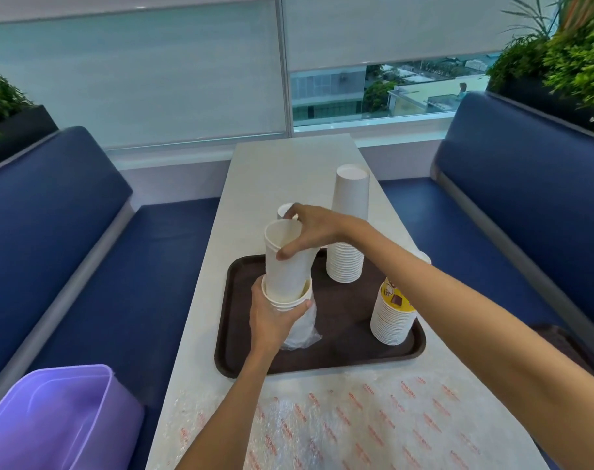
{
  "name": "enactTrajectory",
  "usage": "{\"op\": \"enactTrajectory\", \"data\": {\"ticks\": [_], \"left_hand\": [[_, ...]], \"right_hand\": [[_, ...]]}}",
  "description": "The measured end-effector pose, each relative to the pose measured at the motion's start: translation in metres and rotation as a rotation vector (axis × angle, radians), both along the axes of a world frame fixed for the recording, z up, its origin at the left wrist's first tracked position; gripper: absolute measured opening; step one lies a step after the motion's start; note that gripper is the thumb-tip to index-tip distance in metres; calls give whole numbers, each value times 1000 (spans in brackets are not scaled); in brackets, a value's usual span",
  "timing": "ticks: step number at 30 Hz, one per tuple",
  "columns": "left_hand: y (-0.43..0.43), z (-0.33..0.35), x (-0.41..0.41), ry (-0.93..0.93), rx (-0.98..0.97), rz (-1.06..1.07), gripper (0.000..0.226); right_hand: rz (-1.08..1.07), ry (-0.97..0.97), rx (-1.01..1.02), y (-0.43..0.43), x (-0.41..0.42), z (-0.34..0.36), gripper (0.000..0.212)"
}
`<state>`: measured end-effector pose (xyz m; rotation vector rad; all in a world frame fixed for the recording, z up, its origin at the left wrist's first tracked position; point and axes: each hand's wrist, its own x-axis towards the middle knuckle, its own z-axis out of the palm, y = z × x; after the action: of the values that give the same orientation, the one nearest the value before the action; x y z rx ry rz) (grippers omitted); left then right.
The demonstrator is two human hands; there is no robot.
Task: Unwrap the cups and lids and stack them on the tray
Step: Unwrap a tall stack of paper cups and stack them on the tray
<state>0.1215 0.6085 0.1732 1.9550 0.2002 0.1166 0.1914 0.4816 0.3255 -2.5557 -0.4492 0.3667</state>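
A dark brown tray (343,337) lies on the white table. At its left side my left hand (272,317) grips a stack of white paper cups (290,301) with clear plastic wrap (302,330) bunched around its lower part. My right hand (312,230) grips the top of a tall white cup section (285,266) that sits tilted in that stack's mouth. An upside-down white cup stack (348,228) stands at the tray's far side. A shorter upside-down stack with a yellow printed cup on top (392,313) stands at the tray's right.
Bubble wrap with red print (356,425) covers the near end of the table. A purple plastic bin (58,422) sits on the blue bench at lower left. Another white cup (284,210) stands behind my right hand. Blue benches flank the table.
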Motion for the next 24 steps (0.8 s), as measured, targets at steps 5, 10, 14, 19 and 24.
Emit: {"op": "enactTrajectory", "data": {"ticks": [5, 10, 14, 19, 24], "left_hand": [[16, -3, -6, -20, -16, 30, 81], [20, -1, -7, 8, -4, 64, 94], [24, -8, -10, -35, 14, 57, 90], [28, -8, -13, -30, 0, 64, 86], [17, -8, -11, -70, 22, 85, 96]], "right_hand": [[-20, 149, 4, -21, -4, 7, 78], [-21, 224, -162, -29, -13, 2, 82], [51, 193, -296, -27, -19, 2, 77], [118, 170, -444, -22, -20, -12, 77], [32, 10, -276, -36, -15, 10, 76]]}}
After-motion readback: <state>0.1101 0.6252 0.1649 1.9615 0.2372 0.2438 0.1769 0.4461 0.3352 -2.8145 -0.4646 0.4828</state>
